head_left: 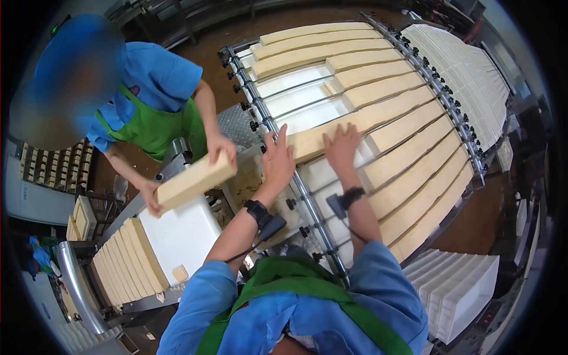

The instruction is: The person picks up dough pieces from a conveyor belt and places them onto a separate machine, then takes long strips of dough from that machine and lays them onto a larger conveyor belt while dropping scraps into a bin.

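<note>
Blue sleeves and your green apron (296, 284) fill the bottom of the view, closest in. Both forearms reach forward, each with a dark wrist strap.

Your left hand (277, 161) and right hand (341, 148) lie palm-down, fingers spread wide and flat, on the near end of one long pale slab (367, 118). Nothing is gripped; the fingers press on top rather than wrap around. Left fingers (281, 135) sit at the slab's near-left corner, right fingers (349, 133) just beside them on the same piece.

That slab lies slantwise on a roller conveyor (307, 204), among many like slabs in parallel rows running to the far right. White trays show in the gaps at the far-left part of the conveyor.

Left of you, a co-worker in blue shirt and green apron holds another slab (195, 180) in both hands over a white belt (177, 234). More slabs stand on edge in a row (127, 260) at the belt's near-left end.

White stacked trays (455, 290) sit at lower right.
</note>
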